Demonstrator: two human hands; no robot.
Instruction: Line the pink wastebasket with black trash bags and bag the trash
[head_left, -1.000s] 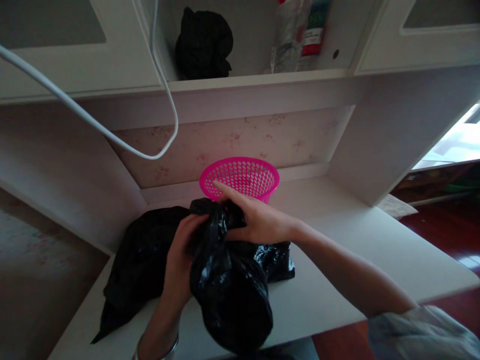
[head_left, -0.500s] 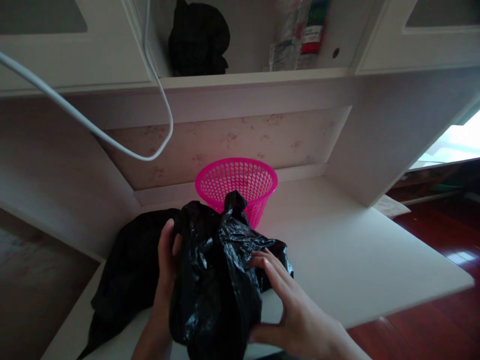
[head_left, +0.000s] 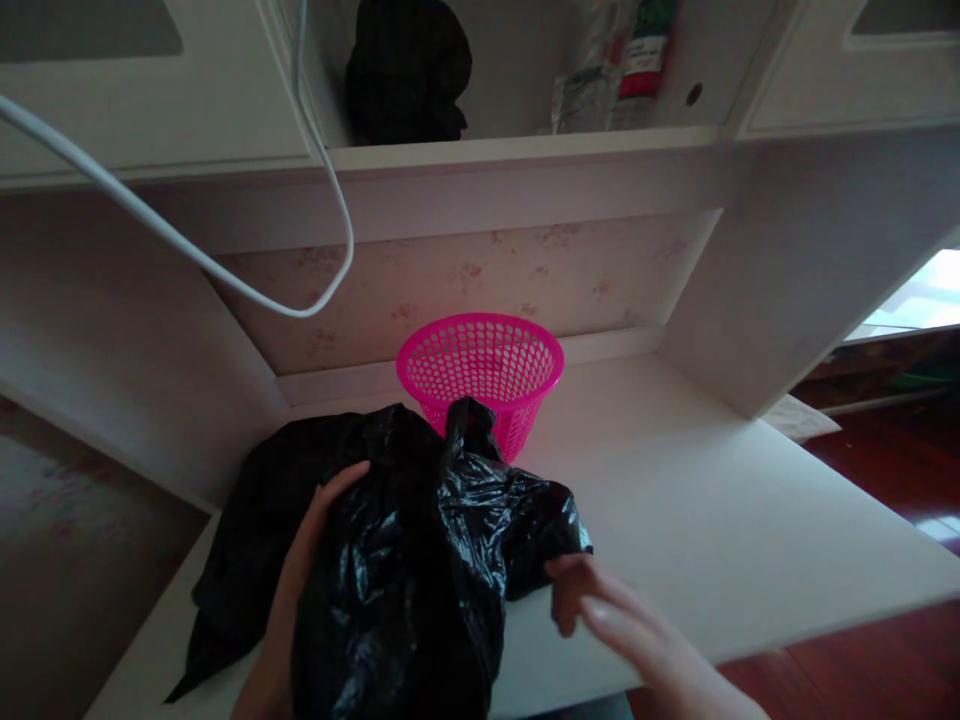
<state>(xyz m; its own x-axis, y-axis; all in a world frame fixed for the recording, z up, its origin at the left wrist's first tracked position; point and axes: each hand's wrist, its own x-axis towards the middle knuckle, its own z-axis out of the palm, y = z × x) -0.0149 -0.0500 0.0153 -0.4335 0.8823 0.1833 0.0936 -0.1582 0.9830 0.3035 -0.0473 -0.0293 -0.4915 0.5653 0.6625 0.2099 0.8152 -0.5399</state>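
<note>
A shiny, crumpled black plastic bag (head_left: pixel 375 590) bulges in front of me. My left hand (head_left: pixel 307 555) holds it from the left side, one finger over its surface and the others hidden behind it. At the bag's right corner is my right hand (head_left: pixel 615 610), slightly blurred. Its fingers are bent and a little apart, with the tips at the bag's edge and nothing visibly gripped. To the left, a dull black bag or cloth (head_left: pixel 255 520) lies on the white desktop (head_left: pixel 675 500). A pink perforated plastic basket (head_left: pixel 525 400) stands behind the shiny bag.
A white cable (head_left: pixel 195 262) hangs across the upper left. Above is an open shelf (head_left: pixel 525 155) with a dark bundle (head_left: pixel 409 75), a clear plastic bottle (head_left: pixel 589 95) and a red-and-green labelled bottle (head_left: pixel 645 60). White side panels flank the desk; a reddish floor (head_left: pixel 840 650) shows at right.
My right hand has drawn back from the bag's front to its right corner, fingers now more bent. My left hand and the bag's near part have shifted left and down.
</note>
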